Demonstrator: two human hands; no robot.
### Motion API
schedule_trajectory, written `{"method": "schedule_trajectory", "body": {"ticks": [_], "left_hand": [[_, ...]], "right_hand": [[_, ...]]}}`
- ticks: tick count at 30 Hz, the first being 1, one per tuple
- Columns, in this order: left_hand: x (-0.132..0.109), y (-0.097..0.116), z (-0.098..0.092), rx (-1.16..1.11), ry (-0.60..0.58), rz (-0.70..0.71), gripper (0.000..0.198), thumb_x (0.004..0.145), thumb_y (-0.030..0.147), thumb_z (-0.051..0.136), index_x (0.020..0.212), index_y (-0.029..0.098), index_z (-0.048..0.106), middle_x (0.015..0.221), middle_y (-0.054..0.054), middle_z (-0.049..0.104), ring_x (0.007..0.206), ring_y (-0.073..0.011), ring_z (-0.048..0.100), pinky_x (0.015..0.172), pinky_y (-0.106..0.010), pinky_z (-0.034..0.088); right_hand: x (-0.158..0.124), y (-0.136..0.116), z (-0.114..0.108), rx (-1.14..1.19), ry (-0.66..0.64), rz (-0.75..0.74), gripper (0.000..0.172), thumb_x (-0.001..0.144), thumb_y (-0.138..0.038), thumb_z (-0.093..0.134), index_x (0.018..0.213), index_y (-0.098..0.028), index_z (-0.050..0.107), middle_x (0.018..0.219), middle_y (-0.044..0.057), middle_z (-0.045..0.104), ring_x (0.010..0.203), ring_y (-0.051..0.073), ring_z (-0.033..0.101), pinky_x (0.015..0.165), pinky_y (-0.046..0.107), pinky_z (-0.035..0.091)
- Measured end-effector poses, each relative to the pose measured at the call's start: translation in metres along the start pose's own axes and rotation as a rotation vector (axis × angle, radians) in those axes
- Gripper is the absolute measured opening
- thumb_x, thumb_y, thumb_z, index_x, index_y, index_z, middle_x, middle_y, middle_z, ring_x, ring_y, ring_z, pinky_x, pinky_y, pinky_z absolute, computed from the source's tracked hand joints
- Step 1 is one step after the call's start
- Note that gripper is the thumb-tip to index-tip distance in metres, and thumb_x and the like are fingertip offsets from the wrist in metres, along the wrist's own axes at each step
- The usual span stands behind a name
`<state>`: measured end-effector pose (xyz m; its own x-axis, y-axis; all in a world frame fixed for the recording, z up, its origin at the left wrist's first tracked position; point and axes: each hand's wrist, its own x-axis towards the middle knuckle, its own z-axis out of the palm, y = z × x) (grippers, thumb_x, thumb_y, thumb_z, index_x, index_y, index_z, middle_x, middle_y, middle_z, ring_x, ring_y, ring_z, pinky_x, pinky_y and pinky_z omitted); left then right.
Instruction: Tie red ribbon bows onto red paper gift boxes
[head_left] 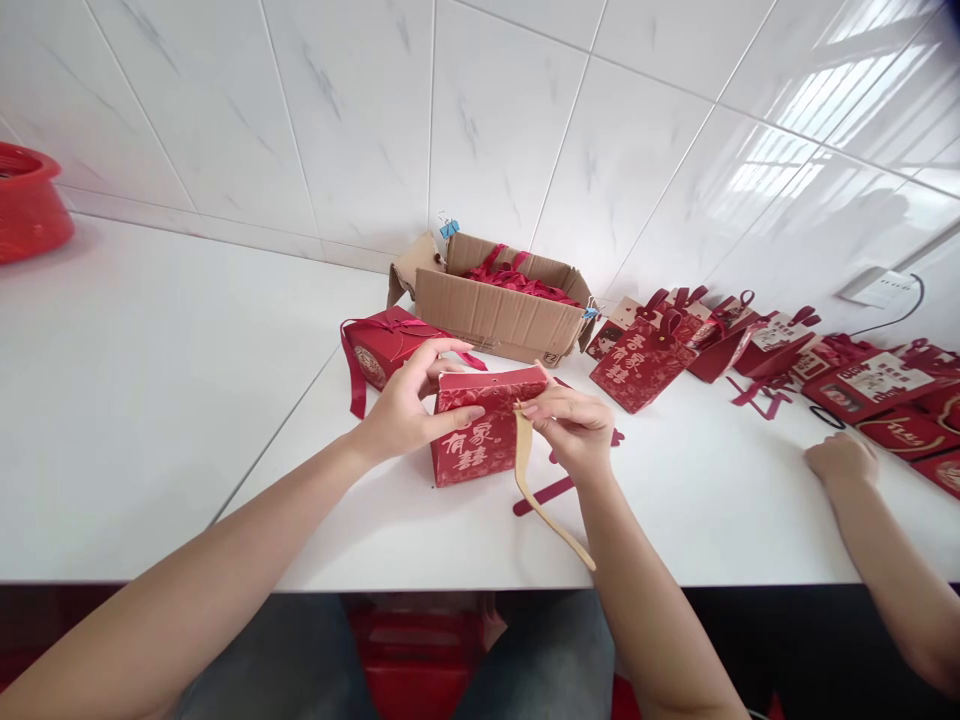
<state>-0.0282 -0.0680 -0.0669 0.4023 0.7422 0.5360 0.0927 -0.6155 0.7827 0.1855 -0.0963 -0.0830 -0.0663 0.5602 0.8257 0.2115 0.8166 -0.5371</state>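
A small red gift box (480,440) with gold characters stands on the white table (187,400) in front of me. My left hand (409,405) grips its left side, thumb on the front and fingers over the top edge. My right hand (574,425) pinches a tan strip (536,495) at the box's upper right corner; the strip hangs down toward the table edge. A dark red ribbon piece (544,497) lies on the table under that hand.
An open cardboard carton (487,315) of red ribbons sits behind, with a finished red box (382,345) to its left. Several red boxes (641,365) crowd the right side. Another person's hand (844,460) rests at right. A red basin (26,205) stands far left.
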Motion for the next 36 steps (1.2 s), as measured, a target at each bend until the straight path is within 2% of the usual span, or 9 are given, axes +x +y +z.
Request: {"method": "schedule_trajectory", "body": {"ticks": [5, 10, 14, 19, 22, 25, 30, 34, 36], "left_hand": [[0.001, -0.004, 0.003, -0.087, 0.092, -0.103, 0.047, 0.069, 0.029, 0.078, 0.095, 0.023, 0.039, 0.086, 0.0, 0.064, 0.068, -0.0139, 0.064, 0.058, -0.025, 0.052], [0.001, -0.004, 0.007, -0.073, 0.149, -0.011, 0.045, 0.07, 0.028, 0.078, 0.093, 0.022, 0.04, 0.112, -0.008, 0.061, 0.089, -0.0167, 0.065, 0.065, -0.026, 0.053], [0.001, -0.003, 0.006, -0.063, 0.16, 0.069, 0.044, 0.072, 0.029, 0.077, 0.098, 0.022, 0.042, 0.104, -0.007, 0.061, 0.094, -0.0184, 0.063, 0.071, -0.028, 0.053], [0.001, -0.01, 0.007, -0.117, 0.158, 0.035, 0.049, 0.069, 0.031, 0.079, 0.094, 0.024, 0.037, 0.095, -0.001, 0.059, 0.076, -0.0123, 0.062, 0.068, -0.026, 0.053], [0.001, -0.013, 0.009, -0.078, 0.193, 0.061, 0.045, 0.07, 0.031, 0.078, 0.088, 0.022, 0.038, 0.096, -0.002, 0.058, 0.078, -0.0124, 0.061, 0.067, -0.025, 0.052], [-0.001, -0.014, 0.011, -0.032, 0.213, 0.129, 0.041, 0.072, 0.028, 0.076, 0.096, 0.022, 0.044, 0.096, -0.003, 0.058, 0.085, -0.0148, 0.061, 0.071, -0.027, 0.053], [-0.003, -0.017, 0.012, 0.01, 0.257, 0.174, 0.057, 0.076, 0.026, 0.073, 0.123, 0.024, 0.041, 0.109, -0.008, 0.057, 0.093, -0.0178, 0.062, 0.075, -0.03, 0.054], [-0.001, -0.014, 0.008, 0.143, 0.19, 0.197, 0.024, 0.08, 0.024, 0.068, 0.103, 0.02, 0.06, 0.097, -0.006, 0.063, 0.093, -0.0189, 0.061, 0.084, -0.033, 0.05], [0.0, -0.011, 0.006, 0.151, 0.145, 0.164, 0.023, 0.079, 0.025, 0.069, 0.1, 0.019, 0.062, 0.095, -0.005, 0.064, 0.089, -0.0189, 0.062, 0.081, -0.032, 0.05]], "right_hand": [[0.001, -0.003, 0.002, -0.037, 0.008, -0.049, 0.013, 0.079, -0.017, 0.067, 0.072, -0.027, 0.073, 0.071, 0.0, 0.074, 0.063, 0.017, 0.069, 0.065, 0.032, 0.057], [0.001, -0.003, 0.004, -0.096, 0.025, -0.031, 0.014, 0.081, -0.018, 0.066, 0.071, -0.026, 0.072, 0.07, 0.0, 0.074, 0.061, 0.016, 0.068, 0.071, 0.034, 0.056], [0.001, -0.003, 0.005, -0.118, 0.033, -0.068, 0.014, 0.081, -0.018, 0.065, 0.072, -0.026, 0.071, 0.069, -0.001, 0.073, 0.058, 0.015, 0.067, 0.078, 0.037, 0.055], [0.002, -0.004, 0.005, -0.117, 0.062, -0.088, 0.015, 0.081, -0.015, 0.065, 0.074, -0.026, 0.072, 0.07, 0.0, 0.074, 0.058, 0.016, 0.068, 0.069, 0.035, 0.054], [0.001, -0.005, 0.005, -0.099, 0.066, -0.094, 0.016, 0.08, -0.013, 0.066, 0.076, -0.027, 0.072, 0.072, 0.0, 0.074, 0.063, 0.016, 0.069, 0.067, 0.034, 0.054], [-0.001, -0.004, 0.005, -0.091, 0.04, -0.071, 0.018, 0.08, -0.011, 0.065, 0.079, -0.027, 0.073, 0.074, 0.0, 0.075, 0.067, 0.017, 0.069, 0.063, 0.032, 0.054], [-0.001, -0.003, 0.007, -0.105, 0.02, -0.04, 0.015, 0.081, -0.014, 0.065, 0.077, -0.026, 0.073, 0.075, 0.001, 0.075, 0.067, 0.017, 0.069, 0.061, 0.032, 0.054], [-0.001, -0.005, 0.01, -0.105, 0.012, -0.103, 0.016, 0.081, -0.011, 0.065, 0.079, -0.025, 0.071, 0.075, 0.0, 0.075, 0.067, 0.016, 0.07, 0.068, 0.033, 0.05], [-0.002, -0.006, 0.014, -0.183, 0.018, -0.128, 0.015, 0.081, -0.01, 0.066, 0.078, -0.025, 0.07, 0.074, -0.002, 0.075, 0.063, 0.014, 0.069, 0.073, 0.035, 0.045]]}}
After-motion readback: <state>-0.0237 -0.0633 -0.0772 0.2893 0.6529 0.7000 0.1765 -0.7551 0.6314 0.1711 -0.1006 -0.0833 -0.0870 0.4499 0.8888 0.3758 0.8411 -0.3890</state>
